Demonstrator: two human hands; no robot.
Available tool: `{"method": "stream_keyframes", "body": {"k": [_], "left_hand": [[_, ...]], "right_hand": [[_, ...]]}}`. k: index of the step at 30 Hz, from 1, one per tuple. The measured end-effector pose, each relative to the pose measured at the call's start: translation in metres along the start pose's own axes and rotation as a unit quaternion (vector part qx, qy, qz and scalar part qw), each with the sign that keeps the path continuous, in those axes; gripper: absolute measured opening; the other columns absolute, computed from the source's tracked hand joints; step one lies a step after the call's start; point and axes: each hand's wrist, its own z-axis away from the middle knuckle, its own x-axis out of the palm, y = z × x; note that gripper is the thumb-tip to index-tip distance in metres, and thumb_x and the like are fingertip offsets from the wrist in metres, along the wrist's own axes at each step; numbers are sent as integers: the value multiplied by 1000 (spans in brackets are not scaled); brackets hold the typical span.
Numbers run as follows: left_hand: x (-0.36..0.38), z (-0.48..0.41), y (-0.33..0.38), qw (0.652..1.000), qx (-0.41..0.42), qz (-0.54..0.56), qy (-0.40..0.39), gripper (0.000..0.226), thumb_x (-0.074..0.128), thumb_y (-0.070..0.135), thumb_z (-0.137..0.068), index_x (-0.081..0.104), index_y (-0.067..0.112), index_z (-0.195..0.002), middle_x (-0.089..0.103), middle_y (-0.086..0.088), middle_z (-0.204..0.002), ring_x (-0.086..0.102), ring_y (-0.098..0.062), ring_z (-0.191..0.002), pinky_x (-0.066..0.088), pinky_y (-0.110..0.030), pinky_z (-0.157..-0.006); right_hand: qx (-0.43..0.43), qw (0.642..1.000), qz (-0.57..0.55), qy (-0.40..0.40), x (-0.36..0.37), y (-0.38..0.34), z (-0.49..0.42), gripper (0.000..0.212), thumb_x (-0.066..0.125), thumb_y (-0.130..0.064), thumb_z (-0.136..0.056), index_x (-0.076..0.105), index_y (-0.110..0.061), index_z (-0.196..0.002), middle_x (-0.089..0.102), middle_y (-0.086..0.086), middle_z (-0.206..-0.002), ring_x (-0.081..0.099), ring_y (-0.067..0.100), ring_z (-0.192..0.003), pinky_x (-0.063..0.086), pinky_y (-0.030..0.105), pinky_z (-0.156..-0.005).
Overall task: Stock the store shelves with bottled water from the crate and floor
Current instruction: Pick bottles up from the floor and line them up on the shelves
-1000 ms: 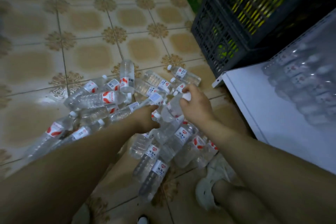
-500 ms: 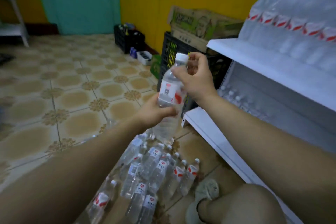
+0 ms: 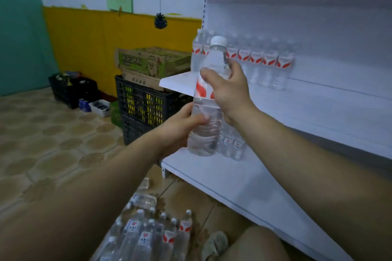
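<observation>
One water bottle (image 3: 202,99) stands upright in the air in front of the middle shelf (image 3: 180,85), at its left corner. The right hand (image 3: 228,89) wraps its fingers (image 3: 209,76) around the label, and the left hand (image 3: 180,127) grips the ribbed lower part. Behind it on the middle shelf stands a row of bottles (image 3: 263,63). About seven labels show, blurred, and the leftmost are partly hidden. Under the middle shelf, on the lower shelf (image 3: 222,176), two or three small bottles (image 3: 233,144) peek out past the right wrist. Below, the floor pile (image 3: 148,233) is cut off by the frame and the left forearm, so it cannot be counted. One black crate (image 3: 144,108) sits left of the middle shelf, and its contents are unclear.
</observation>
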Motion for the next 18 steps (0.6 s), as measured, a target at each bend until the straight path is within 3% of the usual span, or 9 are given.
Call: {"method": "stream_keyframes", "body": {"k": [2, 4, 7, 11, 14, 18], "left_hand": [[12, -20, -2, 997, 10, -78, -3, 53, 75, 17, -73, 52, 24, -120, 71, 0, -101, 70, -22, -94, 56, -48, -82], [22, -38, 1, 994, 19, -103, -9, 51, 77, 16, -72, 56, 22, -118, 71, -3, -106, 69, -27, -98, 52, -56, -89], [26, -66, 6, 994, 34, -107, -18, 60, 76, 19, -70, 55, 20, -125, 69, -7, -116, 66, -30, -105, 48, -59, -95], [23, -104, 7, 990, 43, -131, -37, 69, 80, 29, -66, 54, 26, -130, 67, -4, -120, 64, -28, -111, 46, -57, -98], [19, -135, 9, 983, 39, -173, -41, 66, 78, 27, -71, 52, 28, -131, 67, -1, -120, 64, -23, -111, 48, -52, -99], [3, -180, 15, 959, 18, -283, -14, 61, 72, 24, -84, 46, 30, -138, 62, 0, -126, 62, -17, -108, 49, -40, -97]], "right_hand": [[-18, 999, 16, 42, -21, -2, -8, 48, 72, -27, -86, 45, -27, -126, 55, -18, -102, 57, -1, -91, 47, 19, -82], [-23, 997, 48, 49, -40, 1, -19, 59, 70, -31, -87, 42, -24, -138, 58, -10, -119, 59, 9, -106, 50, 28, -91], [-15, 993, 115, -16, -72, 11, -30, 75, 70, -29, -87, 28, -30, -149, 57, -1, -130, 59, 16, -113, 52, 38, -95], [73, 976, 185, -91, -98, 34, -42, 83, 74, -29, -84, 22, -41, -147, 63, 3, -116, 64, 21, -105, 56, 50, -88], [88, 985, 138, -54, -102, 49, -67, 79, 75, -21, -83, 29, -38, -145, 68, 4, -108, 68, 22, -98, 58, 52, -82], [68, 987, 143, -13, -104, 72, -109, 79, 75, -21, -83, 28, -40, -144, 66, -5, -103, 67, 19, -97, 56, 50, -88]]}}
